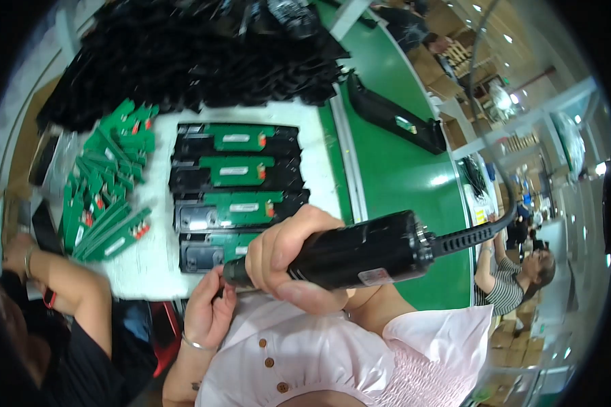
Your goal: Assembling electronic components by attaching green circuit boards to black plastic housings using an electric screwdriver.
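I see a black electric screwdriver [356, 254] lying nearly level across my right hand [288, 254], its ribbed cord sleeve running off to the right, its narrow tip end poking out left of my fingers. My left hand [209, 312] pinches at that tip. Just beyond the knuckles lies a black housing with a green circuit board [207, 251].

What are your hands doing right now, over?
Right hand gripping black power screwdriver. Left hand at its tip. Four black trays with green circuit boards just ahead. Co-worker's arm at left, apart.
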`<state>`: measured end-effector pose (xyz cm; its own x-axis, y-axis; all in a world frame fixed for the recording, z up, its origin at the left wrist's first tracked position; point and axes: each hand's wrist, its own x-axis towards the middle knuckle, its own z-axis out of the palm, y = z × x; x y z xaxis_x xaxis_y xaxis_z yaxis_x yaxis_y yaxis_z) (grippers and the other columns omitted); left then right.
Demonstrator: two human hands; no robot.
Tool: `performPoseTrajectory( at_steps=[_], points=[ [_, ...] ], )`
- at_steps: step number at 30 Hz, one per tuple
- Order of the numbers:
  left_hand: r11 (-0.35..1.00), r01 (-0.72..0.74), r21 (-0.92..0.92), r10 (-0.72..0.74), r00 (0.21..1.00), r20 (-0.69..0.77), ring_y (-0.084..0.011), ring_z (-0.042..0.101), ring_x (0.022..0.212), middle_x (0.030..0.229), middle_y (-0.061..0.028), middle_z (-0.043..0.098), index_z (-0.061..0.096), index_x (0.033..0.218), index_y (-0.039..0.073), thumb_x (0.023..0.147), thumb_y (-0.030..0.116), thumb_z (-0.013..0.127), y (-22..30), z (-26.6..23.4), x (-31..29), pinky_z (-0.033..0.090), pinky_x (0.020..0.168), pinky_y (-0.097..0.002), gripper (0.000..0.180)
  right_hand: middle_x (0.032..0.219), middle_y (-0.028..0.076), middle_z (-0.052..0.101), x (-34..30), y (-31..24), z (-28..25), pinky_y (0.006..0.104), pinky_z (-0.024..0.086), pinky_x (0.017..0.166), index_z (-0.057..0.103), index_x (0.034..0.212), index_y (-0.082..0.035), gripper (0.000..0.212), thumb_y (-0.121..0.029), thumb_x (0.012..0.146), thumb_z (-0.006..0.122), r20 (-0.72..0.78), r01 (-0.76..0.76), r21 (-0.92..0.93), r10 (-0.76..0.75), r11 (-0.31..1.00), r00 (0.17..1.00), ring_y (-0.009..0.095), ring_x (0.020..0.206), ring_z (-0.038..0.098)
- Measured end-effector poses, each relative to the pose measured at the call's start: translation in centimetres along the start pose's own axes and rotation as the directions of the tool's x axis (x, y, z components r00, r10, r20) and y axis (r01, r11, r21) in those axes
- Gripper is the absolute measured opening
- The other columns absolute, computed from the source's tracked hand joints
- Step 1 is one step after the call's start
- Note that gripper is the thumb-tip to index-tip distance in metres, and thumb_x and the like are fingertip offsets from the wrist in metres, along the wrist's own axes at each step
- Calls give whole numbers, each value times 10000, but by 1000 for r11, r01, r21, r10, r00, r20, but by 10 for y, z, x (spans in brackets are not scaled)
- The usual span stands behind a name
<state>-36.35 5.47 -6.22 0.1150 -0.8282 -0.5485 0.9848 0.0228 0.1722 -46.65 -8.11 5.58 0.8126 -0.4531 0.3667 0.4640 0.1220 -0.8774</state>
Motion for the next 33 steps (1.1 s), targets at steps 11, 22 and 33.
performPoseTrajectory(
  at_steps=[11, 22, 33],
  points=[
    [1000, 5, -13, -4, 993, 117, -103, 549, 661, 782, -41, 565, 536, 873, 57, 831, 94, 516, -3, -6, 6, 494, 588, -194, 59, 583, 54, 452, -13, -15, -2, 299, 381, 511, 398, 912, -45, 250, 45, 700, 495, 44, 142, 87, -146, 986, 988, 146, 496, 446],
    [999, -51, 0, 49, 977, 208, -106, 530, 650, 753, -27, 537, 514, 841, 45, 804, 148, 568, -10, -9, 3, 470, 613, -217, 122, 555, 18, 458, -19, -15, 7, 317, 395, 507, 387, 913, -86, 239, -27, 726, 524, -27, 172, 79, -170, 982, 985, 140, 466, 459],
    [977, 57, 206, -116, 951, 288, -140, 477, 799, 885, -69, 513, 452, 1056, -6, 840, 231, 517, -24, 27, 1, 412, 763, -284, 328, 549, 11, 466, -30, -16, -12, 296, 395, 505, 389, 901, -91, 265, -51, 719, 577, -12, 249, -78, -251, 965, 968, 140, 474, 458]
  ],
)
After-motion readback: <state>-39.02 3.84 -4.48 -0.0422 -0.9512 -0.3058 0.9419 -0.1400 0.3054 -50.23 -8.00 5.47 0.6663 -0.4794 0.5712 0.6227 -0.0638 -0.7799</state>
